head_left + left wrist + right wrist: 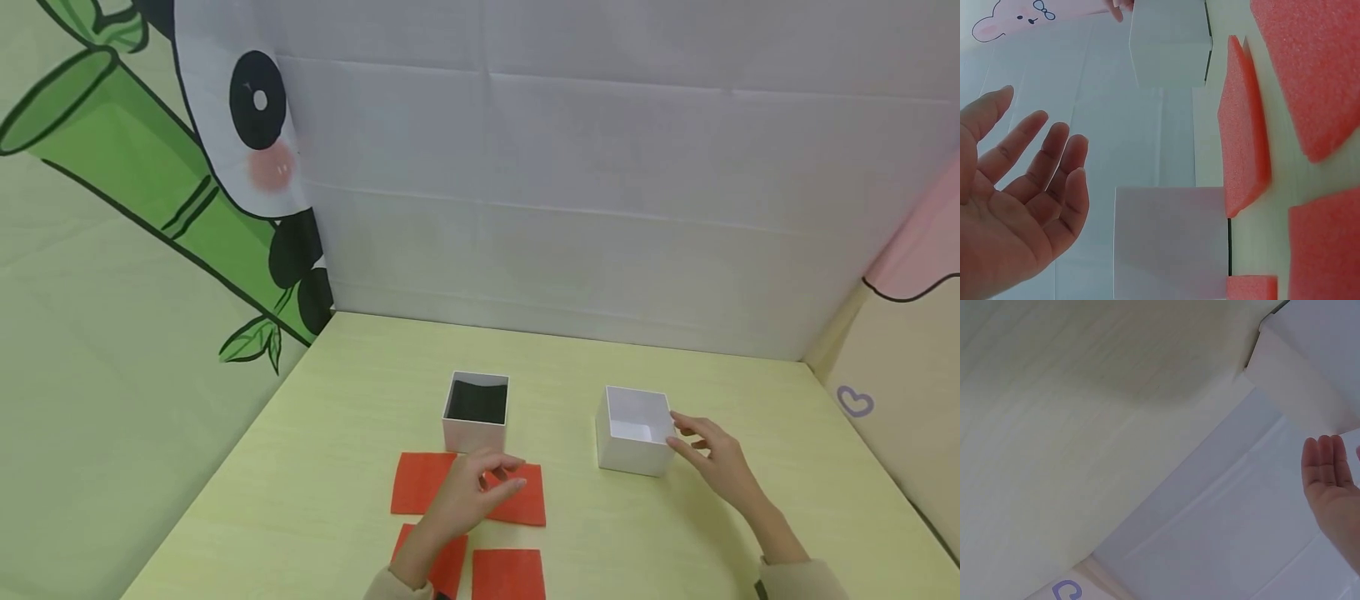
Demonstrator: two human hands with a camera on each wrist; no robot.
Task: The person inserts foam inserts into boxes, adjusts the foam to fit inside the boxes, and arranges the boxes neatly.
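A white box (474, 437) with a black piece (477, 402) inside stands left of centre. Several red foam squares (508, 575) lie in front of it, also seen in the left wrist view as thick red foam pieces (1244, 131). My left hand (468, 492) hovers over the back squares, its fingers loosely bent and holding nothing. To the right stands a second white box (630, 454), open at the top, with its white inside showing. My right hand (716, 462) is at that box's right side, fingertips and thumb right at the rim; the right wrist view shows extended fingers (1325, 459).
Both boxes stand on a pale yellow tabletop (300, 500). Behind it hangs a creased white cloth (562, 208). Printed cloths flank the table, with a bamboo drawing (150, 175) on the left and a small purple heart (855, 402) on the right.
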